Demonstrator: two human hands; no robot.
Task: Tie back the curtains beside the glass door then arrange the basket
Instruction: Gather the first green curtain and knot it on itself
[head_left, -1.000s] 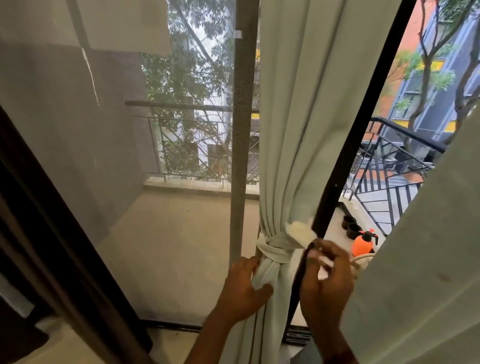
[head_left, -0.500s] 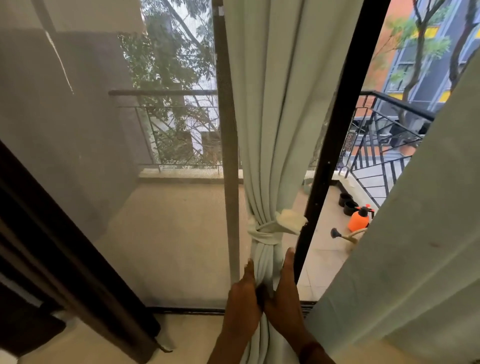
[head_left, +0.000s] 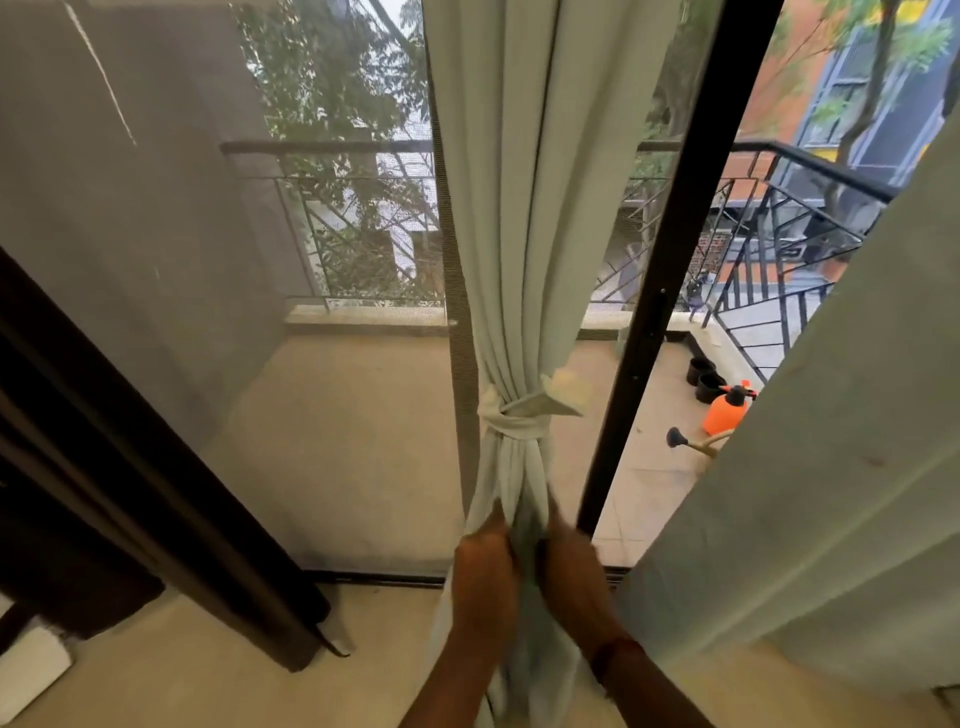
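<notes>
A pale green curtain (head_left: 524, 218) hangs in the middle of the glass door, gathered by a tieback (head_left: 511, 418) of the same cloth knotted round it, with one loose end sticking out to the right. Below the knot, my left hand (head_left: 485, 566) and my right hand (head_left: 574, 571) grip the bunched cloth from either side, close together. A second pale curtain (head_left: 831, 467) hangs loose at the right. No basket is in view.
The black door frame (head_left: 670, 291) stands just right of the tied curtain, with a mesh screen (head_left: 208, 312) at the left. Outside on the balcony floor are an orange spray bottle (head_left: 724, 410), two black pots (head_left: 704, 379) and a railing (head_left: 779, 249). A dark curtain (head_left: 130, 467) hangs at far left.
My hands left the knot and slid down the curtain; both now grip the bunch lower. The view has drawn back and tilted.
</notes>
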